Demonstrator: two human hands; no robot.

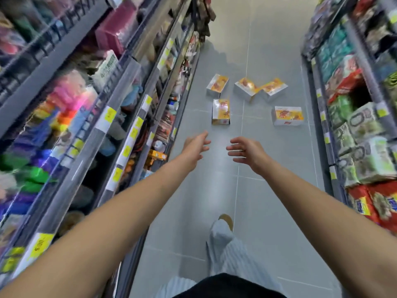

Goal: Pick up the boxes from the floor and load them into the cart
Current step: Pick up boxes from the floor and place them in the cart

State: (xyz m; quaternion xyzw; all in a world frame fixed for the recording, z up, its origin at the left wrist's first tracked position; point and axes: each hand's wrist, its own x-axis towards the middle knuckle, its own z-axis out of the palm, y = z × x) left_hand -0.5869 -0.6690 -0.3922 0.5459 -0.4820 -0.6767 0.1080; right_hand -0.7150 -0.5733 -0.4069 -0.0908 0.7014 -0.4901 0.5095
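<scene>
Five boxes (221, 111) lie mid-frame on the grey floor (279, 190); two at upper centre seem to touch. Below them, left hand (196, 147) and right hand (250, 152) reach forward, fingers spread, holding nothing.

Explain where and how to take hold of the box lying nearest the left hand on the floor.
Probably grip the box across its two long sides, coming down from above. It lies flat, printed face up, long axis pointing away from the person, and nothing touches those sides. The open left hand is closest to it.
</scene>
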